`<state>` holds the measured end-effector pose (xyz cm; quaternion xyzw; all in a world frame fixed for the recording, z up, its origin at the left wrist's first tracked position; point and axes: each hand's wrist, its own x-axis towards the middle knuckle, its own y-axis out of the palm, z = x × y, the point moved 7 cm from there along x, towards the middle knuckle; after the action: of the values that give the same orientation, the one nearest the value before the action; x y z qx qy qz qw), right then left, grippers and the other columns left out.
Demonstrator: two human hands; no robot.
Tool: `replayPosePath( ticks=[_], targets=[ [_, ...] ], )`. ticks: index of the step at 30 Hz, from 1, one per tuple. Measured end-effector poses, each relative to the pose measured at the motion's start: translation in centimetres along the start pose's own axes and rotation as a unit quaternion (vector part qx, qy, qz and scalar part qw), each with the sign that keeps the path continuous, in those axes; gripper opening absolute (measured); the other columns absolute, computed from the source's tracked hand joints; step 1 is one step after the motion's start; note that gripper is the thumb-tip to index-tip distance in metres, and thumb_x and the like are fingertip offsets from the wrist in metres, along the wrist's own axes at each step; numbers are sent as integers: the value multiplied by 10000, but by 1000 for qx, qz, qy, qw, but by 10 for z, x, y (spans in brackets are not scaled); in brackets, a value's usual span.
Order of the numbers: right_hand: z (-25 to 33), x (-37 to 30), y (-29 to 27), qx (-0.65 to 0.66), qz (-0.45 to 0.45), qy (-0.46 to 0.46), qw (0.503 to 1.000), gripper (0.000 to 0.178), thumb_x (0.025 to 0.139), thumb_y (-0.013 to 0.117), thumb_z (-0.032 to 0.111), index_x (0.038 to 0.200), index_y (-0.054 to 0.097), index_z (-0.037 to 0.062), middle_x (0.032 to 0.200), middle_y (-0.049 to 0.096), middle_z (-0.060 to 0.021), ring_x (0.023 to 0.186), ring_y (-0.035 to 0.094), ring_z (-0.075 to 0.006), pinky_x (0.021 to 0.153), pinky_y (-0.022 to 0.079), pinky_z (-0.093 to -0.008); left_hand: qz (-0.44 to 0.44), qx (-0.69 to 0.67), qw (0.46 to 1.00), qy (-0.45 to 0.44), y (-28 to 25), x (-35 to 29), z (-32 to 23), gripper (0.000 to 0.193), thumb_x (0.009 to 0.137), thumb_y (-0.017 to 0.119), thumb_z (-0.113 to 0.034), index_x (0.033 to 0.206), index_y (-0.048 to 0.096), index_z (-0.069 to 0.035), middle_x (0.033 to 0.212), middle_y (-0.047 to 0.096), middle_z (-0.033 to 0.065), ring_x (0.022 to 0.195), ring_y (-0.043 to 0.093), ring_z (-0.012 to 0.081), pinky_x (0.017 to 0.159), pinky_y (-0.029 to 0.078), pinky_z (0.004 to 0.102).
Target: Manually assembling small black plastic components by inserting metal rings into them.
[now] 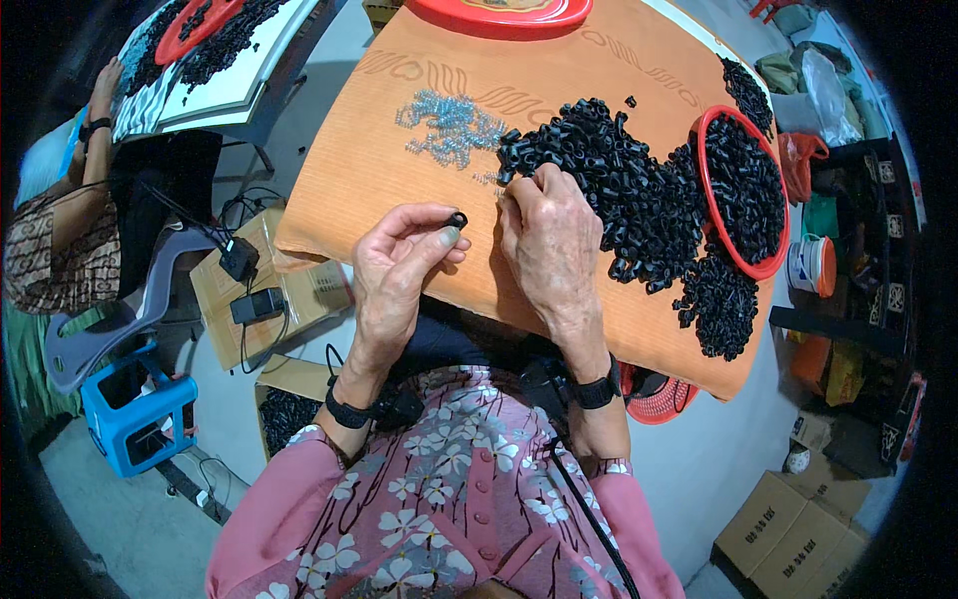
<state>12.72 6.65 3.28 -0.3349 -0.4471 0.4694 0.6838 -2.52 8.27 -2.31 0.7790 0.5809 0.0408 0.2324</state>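
My left hand (404, 255) pinches a small black plastic part (458, 219) between thumb and forefinger, its round open end turned up. Close by on the right, my right hand (552, 240) has its fingers drawn together just above the orange tabletop (344, 190). Its fingertips hide whatever may be in them. They are nearest to a loose group of small metal coil springs (454, 128) and the left edge of a big heap of black plastic parts (609, 190).
A red-rimmed basket (782, 200) of black parts stands on the right, with smaller black pieces (718, 309) near it. Another red tray (499, 22) is at the far edge. On the left are a co-worker's arm (95, 130), a blue stool (138, 409) and a cardboard box (225, 299).
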Motion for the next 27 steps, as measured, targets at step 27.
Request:
replayPosePath(
  ticks=[27],
  targets=[
    [-18,-66,-61,295,-119,-6,948,163,748,643,-102,900,650,-44,827,633,-145,734,647,-259,628,514,-323,154,15,981,-121,59,-15,21,185,884,652,-17,1053,600,37,903,678,98,794,656,120,722,542,230]
  ],
)
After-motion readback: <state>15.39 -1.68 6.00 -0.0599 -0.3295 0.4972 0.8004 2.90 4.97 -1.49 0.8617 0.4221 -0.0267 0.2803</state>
